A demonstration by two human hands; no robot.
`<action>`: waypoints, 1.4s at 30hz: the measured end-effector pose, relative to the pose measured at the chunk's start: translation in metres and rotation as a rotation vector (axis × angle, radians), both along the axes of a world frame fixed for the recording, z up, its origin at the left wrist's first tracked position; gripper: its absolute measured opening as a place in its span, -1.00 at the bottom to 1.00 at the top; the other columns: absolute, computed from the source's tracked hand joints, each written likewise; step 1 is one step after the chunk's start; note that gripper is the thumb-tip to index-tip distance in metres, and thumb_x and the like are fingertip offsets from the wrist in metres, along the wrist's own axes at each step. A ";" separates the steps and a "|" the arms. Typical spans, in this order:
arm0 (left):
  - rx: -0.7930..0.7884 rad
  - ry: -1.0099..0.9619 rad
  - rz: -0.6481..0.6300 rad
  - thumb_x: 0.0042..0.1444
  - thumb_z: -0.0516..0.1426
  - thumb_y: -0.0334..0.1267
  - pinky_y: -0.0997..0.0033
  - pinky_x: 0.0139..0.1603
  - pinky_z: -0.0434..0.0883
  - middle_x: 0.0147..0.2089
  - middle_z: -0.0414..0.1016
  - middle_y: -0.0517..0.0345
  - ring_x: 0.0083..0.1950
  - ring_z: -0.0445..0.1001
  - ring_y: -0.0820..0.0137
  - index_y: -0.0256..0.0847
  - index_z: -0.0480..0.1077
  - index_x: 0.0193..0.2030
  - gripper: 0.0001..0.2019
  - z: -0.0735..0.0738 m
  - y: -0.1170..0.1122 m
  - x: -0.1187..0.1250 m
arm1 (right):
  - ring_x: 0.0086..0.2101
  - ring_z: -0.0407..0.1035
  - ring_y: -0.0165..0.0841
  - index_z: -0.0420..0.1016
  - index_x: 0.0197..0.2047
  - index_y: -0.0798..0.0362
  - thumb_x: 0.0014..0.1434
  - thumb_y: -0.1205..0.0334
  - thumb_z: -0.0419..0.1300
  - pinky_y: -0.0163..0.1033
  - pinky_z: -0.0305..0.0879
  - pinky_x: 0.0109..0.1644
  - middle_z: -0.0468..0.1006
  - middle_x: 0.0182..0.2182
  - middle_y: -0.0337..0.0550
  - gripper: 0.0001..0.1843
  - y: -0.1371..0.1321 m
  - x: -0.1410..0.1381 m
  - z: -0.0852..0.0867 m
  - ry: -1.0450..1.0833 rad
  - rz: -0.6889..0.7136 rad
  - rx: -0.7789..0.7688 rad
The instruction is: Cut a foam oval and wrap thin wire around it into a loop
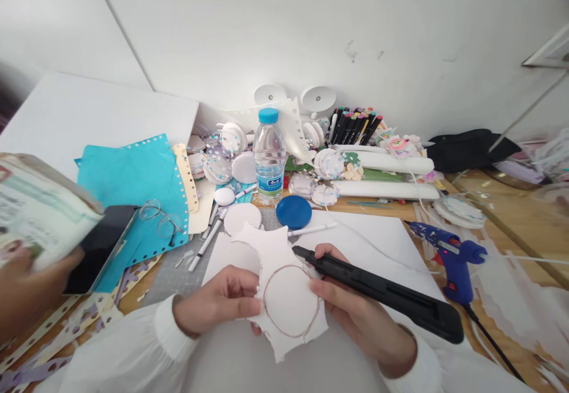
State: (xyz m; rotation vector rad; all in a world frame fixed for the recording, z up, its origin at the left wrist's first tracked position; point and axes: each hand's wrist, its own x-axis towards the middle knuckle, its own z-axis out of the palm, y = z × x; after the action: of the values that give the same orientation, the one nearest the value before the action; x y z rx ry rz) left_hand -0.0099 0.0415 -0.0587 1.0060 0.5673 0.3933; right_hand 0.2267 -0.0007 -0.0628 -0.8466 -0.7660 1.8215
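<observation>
Up closest: black cutter [377, 287] clutched in the right hand [355, 310], slanting lengthwise forward-left, tip by the right edge of the white card [274, 251], just past the brown circle [292, 301]. Got the card pinched at its left edge in the left hand [217, 299], with right thumb opposite and circle smack between both thumbs. Closer to the tip with the right, obviously.

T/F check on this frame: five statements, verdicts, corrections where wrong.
1. The right hand holds a long black utility knife. True.
2. The left hand is empty. False: it pinches a circle-marked, jagged-edged white sheet.
3. A blue-capped clear plastic bottle stands upright. True.
4. The blue pistol-shaped glue gun is left of the bottle. False: it is to the right.
5. Thin-rimmed round eyeglasses rest on turquoise sheets. True.
</observation>
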 end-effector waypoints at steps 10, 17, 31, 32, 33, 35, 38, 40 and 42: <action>-0.025 -0.006 0.010 0.01 0.31 -0.05 0.54 -0.38 0.42 -0.41 0.57 0.03 -0.44 0.47 0.45 -0.34 0.60 -0.29 -0.67 -0.001 0.000 0.000 | -0.32 0.22 -0.39 0.22 -0.13 -0.17 0.16 0.22 0.32 -0.31 0.17 -0.26 0.28 -0.36 -0.34 -0.67 0.000 -0.001 0.000 0.007 0.006 -0.010; -0.056 -0.023 0.089 -0.09 0.33 0.02 0.50 -0.39 0.44 -0.41 0.58 -0.01 -0.45 0.48 0.41 -0.35 0.60 -0.23 -0.56 -0.001 -0.003 0.002 | -0.34 0.21 -0.44 0.25 -0.13 -0.17 0.16 0.25 0.33 -0.37 0.22 -0.25 0.30 -0.37 -0.36 -0.67 -0.002 -0.004 -0.002 0.004 -0.046 -0.055; -0.111 -0.153 0.159 -0.10 0.36 -0.10 0.46 -0.43 0.47 -0.41 0.60 0.00 -0.40 0.58 0.30 -0.32 0.49 -0.27 -0.65 -0.009 -0.002 0.003 | -0.32 0.27 -0.44 0.26 -0.12 -0.18 0.16 0.27 0.33 -0.40 0.31 -0.23 0.35 -0.33 -0.34 -0.66 0.001 -0.002 -0.006 0.028 -0.101 -0.062; -0.101 -0.152 0.166 -0.07 0.35 -0.11 0.49 -0.43 0.46 -0.42 0.61 -0.01 -0.40 0.59 0.31 -0.33 0.49 -0.29 -0.68 -0.009 -0.002 0.003 | -0.32 0.26 -0.44 0.26 -0.12 -0.18 0.17 0.27 0.33 -0.41 0.31 -0.25 0.34 -0.35 -0.34 -0.67 0.001 -0.002 -0.006 0.028 -0.102 -0.061; -0.090 -0.149 0.172 -0.04 0.34 -0.12 0.51 -0.43 0.45 -0.42 0.61 -0.02 -0.39 0.59 0.31 -0.34 0.50 -0.31 -0.71 -0.008 -0.002 0.003 | -0.34 0.26 -0.45 0.26 -0.13 -0.17 0.17 0.27 0.32 -0.41 0.30 -0.26 0.34 -0.36 -0.35 -0.68 0.001 -0.001 -0.006 0.028 -0.101 -0.058; -0.068 -0.138 0.180 0.02 0.31 -0.14 0.54 -0.43 0.44 -0.41 0.62 -0.03 -0.38 0.61 0.32 -0.35 0.50 -0.33 -0.74 -0.007 -0.002 0.003 | -0.35 0.25 -0.45 0.26 -0.15 -0.17 0.17 0.27 0.32 -0.41 0.30 -0.27 0.34 -0.37 -0.35 -0.69 0.001 -0.001 -0.007 0.028 -0.104 -0.057; -0.040 -0.121 0.174 0.05 0.29 -0.15 0.54 -0.41 0.45 -0.36 0.63 -0.07 -0.34 0.62 0.31 -0.36 0.52 -0.29 -0.74 -0.005 -0.002 0.001 | -0.37 0.24 -0.46 0.26 -0.15 -0.16 0.17 0.27 0.32 -0.42 0.28 -0.30 0.37 -0.34 -0.33 -0.70 0.002 -0.001 -0.007 0.025 -0.105 -0.061; -0.026 -0.113 0.164 0.05 0.29 -0.12 0.53 -0.41 0.45 -0.35 0.64 -0.09 -0.32 0.62 0.30 -0.37 0.53 -0.27 -0.71 -0.005 -0.002 0.000 | -0.38 0.23 -0.45 0.27 -0.16 -0.15 0.17 0.26 0.32 -0.42 0.26 -0.32 0.37 -0.34 -0.32 -0.71 0.003 -0.001 -0.008 0.019 -0.109 -0.061; -0.017 -0.109 0.156 0.04 0.30 -0.09 0.53 -0.41 0.45 -0.35 0.64 -0.10 -0.32 0.62 0.29 -0.36 0.53 -0.25 -0.69 -0.006 -0.002 0.000 | -0.39 0.22 -0.45 0.27 -0.18 -0.14 0.16 0.26 0.33 -0.41 0.25 -0.34 0.36 -0.35 -0.32 -0.71 0.003 0.000 -0.008 0.013 -0.113 -0.059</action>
State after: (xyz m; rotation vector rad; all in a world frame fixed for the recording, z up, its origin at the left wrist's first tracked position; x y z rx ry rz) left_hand -0.0099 0.0397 -0.0644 0.9206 0.5520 0.5772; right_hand 0.2262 0.0028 -0.0704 -0.8979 -0.6460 1.7546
